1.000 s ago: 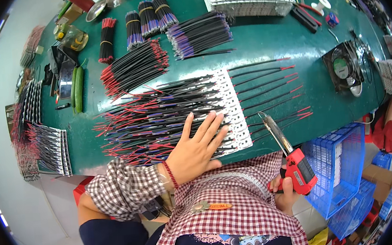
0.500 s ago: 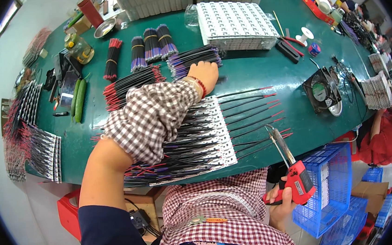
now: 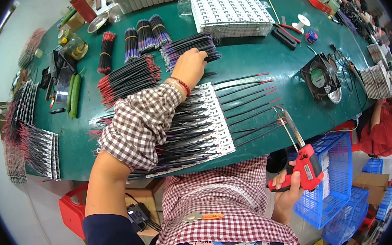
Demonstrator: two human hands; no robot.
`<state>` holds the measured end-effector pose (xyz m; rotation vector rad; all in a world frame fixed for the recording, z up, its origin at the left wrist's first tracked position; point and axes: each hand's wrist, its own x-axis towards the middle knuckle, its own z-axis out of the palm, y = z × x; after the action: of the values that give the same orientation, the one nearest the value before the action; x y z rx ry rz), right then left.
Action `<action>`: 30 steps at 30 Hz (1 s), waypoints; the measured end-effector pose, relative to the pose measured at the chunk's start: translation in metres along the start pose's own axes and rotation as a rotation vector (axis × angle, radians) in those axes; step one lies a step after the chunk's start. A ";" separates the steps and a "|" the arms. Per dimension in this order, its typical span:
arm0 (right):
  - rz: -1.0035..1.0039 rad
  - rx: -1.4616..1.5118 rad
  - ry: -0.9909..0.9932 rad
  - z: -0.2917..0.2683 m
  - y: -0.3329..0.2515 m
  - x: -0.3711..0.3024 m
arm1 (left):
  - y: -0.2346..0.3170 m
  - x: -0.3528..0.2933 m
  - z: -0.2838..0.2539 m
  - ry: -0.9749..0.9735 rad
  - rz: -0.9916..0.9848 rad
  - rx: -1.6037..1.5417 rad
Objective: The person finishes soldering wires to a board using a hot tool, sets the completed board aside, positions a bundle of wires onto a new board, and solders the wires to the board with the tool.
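Observation:
My left hand [image 3: 191, 68], its sleeve a brown-and-white check, rests at the near edge of a pile of black wires with purple ends [image 3: 189, 49]. Its fingers are bent together; what they grip, if anything, is hidden beneath them. Under that forearm lies a white perforated board strip [image 3: 213, 121] with rows of black, red-ended wires across it, several sticking out to the right. My right hand [image 3: 288, 187] is wrapped round a red-and-black soldering gun [image 3: 308, 168]. The gun's metal tip and a thin tube point up toward the protruding wire ends.
Black wires with red ends [image 3: 129, 79] are piled left of the purple ones, with tied bundles [image 3: 144, 36] behind. A stack of white boards [image 3: 231, 14] stands at the back. To the right are a small fan [image 3: 319, 79] and blue crates [image 3: 327, 181]; cucumbers [image 3: 76, 95] lie left.
My left hand has shifted slightly left along the wire pile. My right hand has moved the soldering gun a little right and up. The whole view has shifted slightly.

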<state>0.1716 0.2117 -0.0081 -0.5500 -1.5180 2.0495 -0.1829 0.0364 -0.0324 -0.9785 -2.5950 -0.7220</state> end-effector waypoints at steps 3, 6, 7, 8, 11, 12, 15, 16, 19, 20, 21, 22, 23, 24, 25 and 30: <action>0.040 0.025 0.016 -0.001 0.006 -0.005 | -0.002 0.001 0.001 -0.023 -0.043 0.038; 0.033 0.012 0.031 0.002 0.007 -0.006 | -0.001 0.002 -0.001 0.000 -0.061 0.017; 0.038 0.009 0.041 0.002 0.008 -0.006 | 0.003 0.004 -0.005 -0.008 -0.048 0.020; 0.023 0.014 0.048 0.004 0.007 -0.008 | 0.001 0.003 -0.006 0.056 0.014 0.061; -0.013 0.005 0.058 0.008 0.002 -0.009 | -0.001 0.013 -0.020 0.046 0.000 -0.088; -0.013 0.015 0.047 0.008 0.001 -0.010 | -0.001 0.014 -0.024 0.045 -0.008 -0.195; -0.016 0.025 0.031 0.007 0.001 -0.009 | 0.003 0.011 -0.019 0.029 -0.013 -0.148; -0.013 0.024 0.033 0.007 0.002 -0.010 | 0.007 0.008 -0.019 -0.032 -0.032 -0.036; -0.001 0.022 0.041 0.008 0.004 -0.013 | 0.002 0.003 -0.006 -0.028 0.056 0.137; -0.001 0.011 0.037 0.008 0.005 -0.014 | -0.003 0.003 -0.001 0.017 0.150 0.160; -0.001 0.002 0.032 0.008 0.005 -0.015 | -0.007 0.004 0.003 -0.007 0.120 0.178; -0.004 0.001 0.038 0.008 0.005 -0.016 | -0.006 0.005 0.003 -0.008 0.125 0.174; -0.008 -0.002 0.038 0.008 0.005 -0.018 | -0.006 0.007 0.002 -0.027 0.130 0.214; -0.013 -0.005 0.038 0.008 0.005 -0.019 | -0.005 0.008 0.000 -0.045 0.134 0.256; -0.018 -0.005 0.044 0.006 0.006 -0.020 | -0.005 0.010 0.000 -0.043 0.141 0.252; -0.009 0.012 0.109 0.005 0.008 -0.022 | 0.000 0.012 -0.002 -0.083 0.113 0.136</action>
<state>0.1842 0.1920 -0.0141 -0.6382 -1.4421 1.9871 -0.1916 0.0417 -0.0260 -1.1234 -2.5940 -0.4793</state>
